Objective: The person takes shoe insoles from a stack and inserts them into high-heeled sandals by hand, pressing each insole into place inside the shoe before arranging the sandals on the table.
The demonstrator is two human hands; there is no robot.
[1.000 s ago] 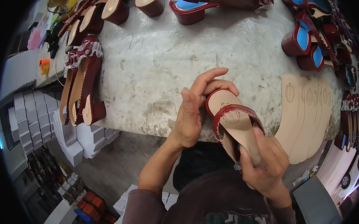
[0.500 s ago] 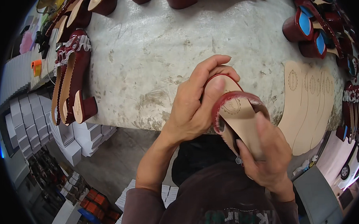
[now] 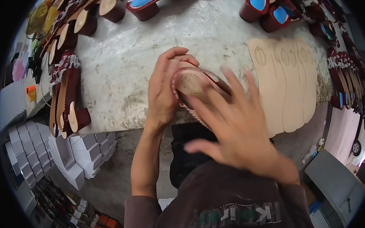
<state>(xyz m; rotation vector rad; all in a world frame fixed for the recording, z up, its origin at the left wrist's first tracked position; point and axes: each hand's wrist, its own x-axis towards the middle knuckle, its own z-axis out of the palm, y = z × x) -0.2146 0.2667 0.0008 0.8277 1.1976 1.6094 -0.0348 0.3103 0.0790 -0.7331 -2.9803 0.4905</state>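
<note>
A dark red heeled sandal with a beige insole and a ruffled strap is held above the table's near edge. My left hand is wrapped round its far end, with the thumb out of sight behind the strap. Spread fingers of my right hand pass over the sandal's near part and hide much of it. That hand is a little blurred, and I cannot tell whether its fingertips touch the insole. Beside it on the right lie several beige insoles, overlapping like a fan.
Dark red sandals stand at the table's left edge. More with blue-topped heels line the far right, and others the far left. Ruffled sandals sit at the right rim. White boxes are stacked on the floor at left.
My right hand has let go of the sandal's near end and spread its fingers over it. The left hand keeps its hold. My view has shifted, so the table's things sit elsewhere in the picture.
</note>
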